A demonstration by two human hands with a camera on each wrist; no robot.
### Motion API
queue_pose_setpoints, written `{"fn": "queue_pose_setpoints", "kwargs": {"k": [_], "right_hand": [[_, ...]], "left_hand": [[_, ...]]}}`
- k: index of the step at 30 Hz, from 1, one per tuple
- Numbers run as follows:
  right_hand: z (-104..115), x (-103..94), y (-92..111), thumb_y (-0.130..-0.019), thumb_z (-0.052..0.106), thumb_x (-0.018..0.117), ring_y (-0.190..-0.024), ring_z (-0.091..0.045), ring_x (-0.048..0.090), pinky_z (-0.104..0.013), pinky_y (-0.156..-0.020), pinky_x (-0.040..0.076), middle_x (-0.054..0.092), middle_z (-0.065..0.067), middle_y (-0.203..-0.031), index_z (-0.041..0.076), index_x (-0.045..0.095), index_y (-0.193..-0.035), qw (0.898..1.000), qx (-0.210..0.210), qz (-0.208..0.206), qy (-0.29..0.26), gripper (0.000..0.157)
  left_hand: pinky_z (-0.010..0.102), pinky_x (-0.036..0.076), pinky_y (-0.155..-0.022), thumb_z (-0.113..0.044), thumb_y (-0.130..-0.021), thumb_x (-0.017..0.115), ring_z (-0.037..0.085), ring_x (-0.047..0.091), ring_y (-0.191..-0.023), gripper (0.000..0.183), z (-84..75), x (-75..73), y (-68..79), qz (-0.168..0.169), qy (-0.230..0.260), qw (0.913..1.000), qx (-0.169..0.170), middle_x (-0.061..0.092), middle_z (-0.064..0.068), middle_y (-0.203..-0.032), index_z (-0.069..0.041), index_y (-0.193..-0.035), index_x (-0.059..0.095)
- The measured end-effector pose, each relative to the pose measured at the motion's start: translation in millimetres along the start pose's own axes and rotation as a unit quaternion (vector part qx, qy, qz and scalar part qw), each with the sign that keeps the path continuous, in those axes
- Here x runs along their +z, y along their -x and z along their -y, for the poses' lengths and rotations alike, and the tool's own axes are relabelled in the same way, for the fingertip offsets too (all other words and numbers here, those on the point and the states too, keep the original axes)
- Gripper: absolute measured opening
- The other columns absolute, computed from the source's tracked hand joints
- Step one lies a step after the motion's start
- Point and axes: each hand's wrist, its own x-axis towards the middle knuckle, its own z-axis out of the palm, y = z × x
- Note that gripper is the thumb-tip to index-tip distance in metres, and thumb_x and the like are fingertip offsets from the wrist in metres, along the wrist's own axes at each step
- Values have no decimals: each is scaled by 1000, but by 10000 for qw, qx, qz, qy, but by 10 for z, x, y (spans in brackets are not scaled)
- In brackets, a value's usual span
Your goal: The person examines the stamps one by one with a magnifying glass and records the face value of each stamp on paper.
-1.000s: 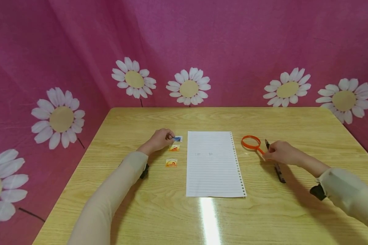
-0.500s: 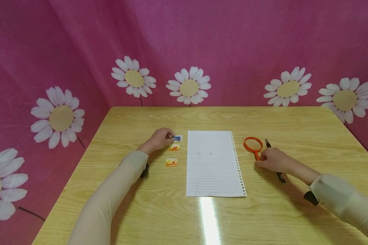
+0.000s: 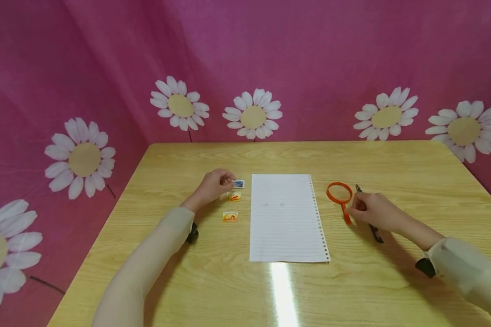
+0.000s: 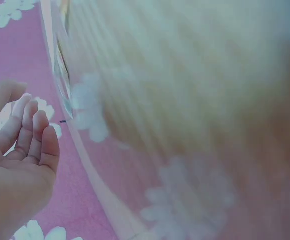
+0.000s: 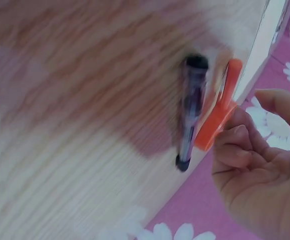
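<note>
In the head view, my left hand [image 3: 214, 185] is at the left edge of a small blue stamp [image 3: 239, 184]. In the left wrist view its fingers are loosely bent, with nothing visible between them. Below the blue stamp lie two yellow-and-red stamps, an upper one [image 3: 234, 196] and a lower one [image 3: 230, 216]. My right hand [image 3: 377, 211] is just right of an orange magnifying glass [image 3: 343, 213] lying on the table. Its fingers are loosely curled, and the right wrist view shows no grip on the handle. A black pen [image 3: 376, 234] lies partly hidden under this hand.
A lined sheet of paper [image 3: 288, 231] with faint writing lies mid-table, between the stamps and the magnifying glass. The wooden table [image 3: 212, 281] meets a pink curtain [image 3: 311, 54] with printed daisies at its back and left.
The magnifying glass turned so its handle points more toward me, and my right hand has let go of it, shifting right. My left hand barely moved beside the blue stamp.
</note>
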Motion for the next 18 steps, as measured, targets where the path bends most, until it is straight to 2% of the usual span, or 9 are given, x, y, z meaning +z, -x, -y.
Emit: {"fn": "queue_pose_setpoints", "kwargs": {"k": [9,13,18], "right_hand": [[-125,-100,-66,-92,10,66,-57,1,41,-22,-53,39,58,-1,-72,2,56,-91,9987,-197,-467,39,14],[-200,-143,-124,-91,9,67,-60,1,43,-22,-54,40,59,-4,-74,-2,56,-95,9982,-155,-554,141,16],[-296,-158,-198,-91,12,67,-63,-6,45,-23,-56,39,59,-8,-77,-5,55,-98,9984,74,-516,206,22]], "left_hand": [[23,44,-74,-9,-91,66,17,53,-82,19,-152,69,177,-184,154,9989,394,63,13,-100,-1,-108,66],[22,43,-73,-11,-91,67,16,53,-82,20,-194,132,260,-49,150,9983,561,63,12,-101,-2,-109,67],[20,43,-72,-9,-90,68,14,51,-81,20,-247,218,402,207,180,9963,815,62,11,-98,0,-108,65]]}}
